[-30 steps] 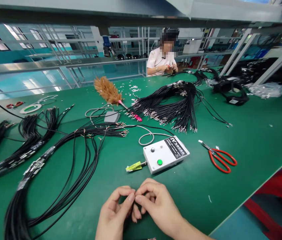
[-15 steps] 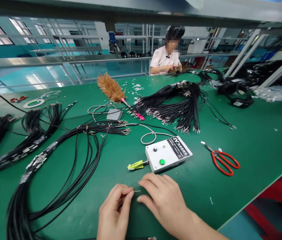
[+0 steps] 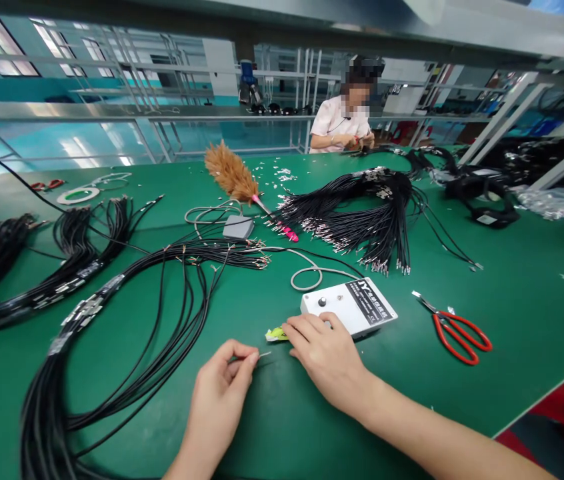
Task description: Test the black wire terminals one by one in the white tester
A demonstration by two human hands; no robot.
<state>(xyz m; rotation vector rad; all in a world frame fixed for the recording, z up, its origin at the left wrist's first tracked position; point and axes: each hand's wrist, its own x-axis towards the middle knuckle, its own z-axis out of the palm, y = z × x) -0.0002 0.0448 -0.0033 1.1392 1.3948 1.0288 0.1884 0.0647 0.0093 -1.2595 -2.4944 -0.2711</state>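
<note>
My left hand [image 3: 225, 377] is closed in a pinch on a thin wire [image 3: 265, 354], whose short pale end sticks out past the fingertips to the right. My right hand [image 3: 325, 353] reaches over the near left corner of a white control box [image 3: 335, 303] with a black label and a knob. Its fingers are closed about the yellow-green clip [image 3: 276, 335] on the box's left side, and they cover the clip's rear half. The wire end lies just below and left of the clip, apart from it.
Red-handled scissors [image 3: 457, 333] lie on the right of the green table [image 3: 527, 287]. Bundles of black cables [image 3: 45, 400] curve along the left, with another bundle [image 3: 362, 213] behind the box. A feather duster [image 3: 232, 173] and grey pedal [image 3: 238, 227] lie farther back. A co-worker [image 3: 345, 123] sits opposite.
My right hand has moved forward from beside the wire onto the yellow-green clip. My left hand has shifted forward a little with the wire still pinched. The view has tilted slightly.
</note>
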